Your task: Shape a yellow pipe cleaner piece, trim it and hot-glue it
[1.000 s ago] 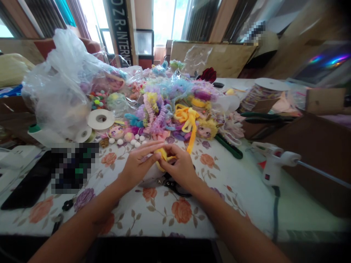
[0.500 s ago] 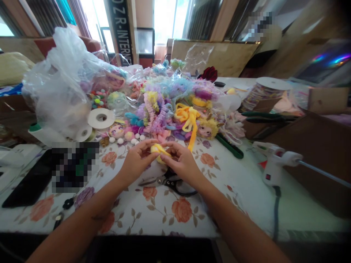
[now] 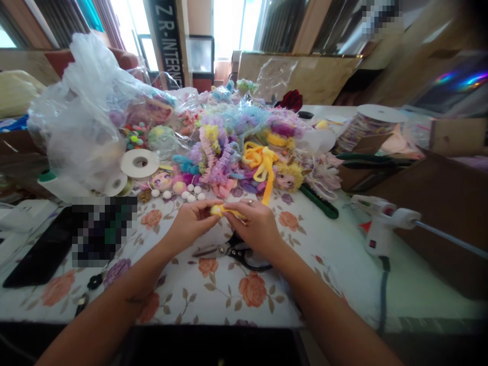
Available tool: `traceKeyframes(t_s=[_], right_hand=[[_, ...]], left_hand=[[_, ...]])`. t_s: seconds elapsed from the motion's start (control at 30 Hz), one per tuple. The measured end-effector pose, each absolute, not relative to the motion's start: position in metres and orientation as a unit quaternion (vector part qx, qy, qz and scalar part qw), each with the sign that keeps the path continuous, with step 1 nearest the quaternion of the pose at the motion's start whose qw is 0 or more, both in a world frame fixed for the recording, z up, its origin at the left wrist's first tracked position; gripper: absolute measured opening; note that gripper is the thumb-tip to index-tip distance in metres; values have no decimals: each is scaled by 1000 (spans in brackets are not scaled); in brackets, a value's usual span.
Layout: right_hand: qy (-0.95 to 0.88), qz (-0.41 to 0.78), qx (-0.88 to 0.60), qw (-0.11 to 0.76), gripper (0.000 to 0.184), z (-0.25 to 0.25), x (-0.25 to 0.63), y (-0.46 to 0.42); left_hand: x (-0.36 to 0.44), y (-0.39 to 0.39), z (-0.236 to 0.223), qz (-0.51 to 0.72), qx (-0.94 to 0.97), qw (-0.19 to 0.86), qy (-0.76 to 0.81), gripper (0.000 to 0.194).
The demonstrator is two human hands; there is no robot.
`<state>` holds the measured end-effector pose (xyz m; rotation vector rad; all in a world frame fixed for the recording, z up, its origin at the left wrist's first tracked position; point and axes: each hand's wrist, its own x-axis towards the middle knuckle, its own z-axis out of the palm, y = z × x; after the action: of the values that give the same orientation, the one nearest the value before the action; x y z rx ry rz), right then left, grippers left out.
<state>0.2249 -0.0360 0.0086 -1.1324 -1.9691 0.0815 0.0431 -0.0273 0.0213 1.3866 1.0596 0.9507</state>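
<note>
Here both hands meet above the floral counter [image 3: 229, 300]: the left hand [image 3: 190, 223] and right hand [image 3: 255, 226] each pinch the small yellow fuzzy piece [image 3: 223, 210] between closed fingertips, apparently shaping it. Scissors [image 3: 232, 251] lie just beneath them; trimming next would need one hand freed.

Scissors [image 3: 232, 251] lie on the floral tablecloth [image 3: 229, 295], a white glue gun [image 3: 375, 223] to the right, tape rolls [image 3: 140, 163] beside a plastic bag [image 3: 84, 117].
</note>
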Motion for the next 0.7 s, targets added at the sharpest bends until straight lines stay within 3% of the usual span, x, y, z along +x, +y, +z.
traceKeyframes(t_s=[0.17,0.37,0.5,0.7], right_hand=[[-794,16,-444,416,16,8,225,-36],[-694,289,-501,429,12,20,222,-37],[-644,400,-504,414,18,22,223,-36],[-676,351,-514,394,15,25,224,-39]], left_hand=[[43,-26,20,408,573,565,431,35],[43,-27,17,400,592,559,421,35],[42,-26,12,394,598,554,425,37],[42,-25,11,394,592,553,433,35]])
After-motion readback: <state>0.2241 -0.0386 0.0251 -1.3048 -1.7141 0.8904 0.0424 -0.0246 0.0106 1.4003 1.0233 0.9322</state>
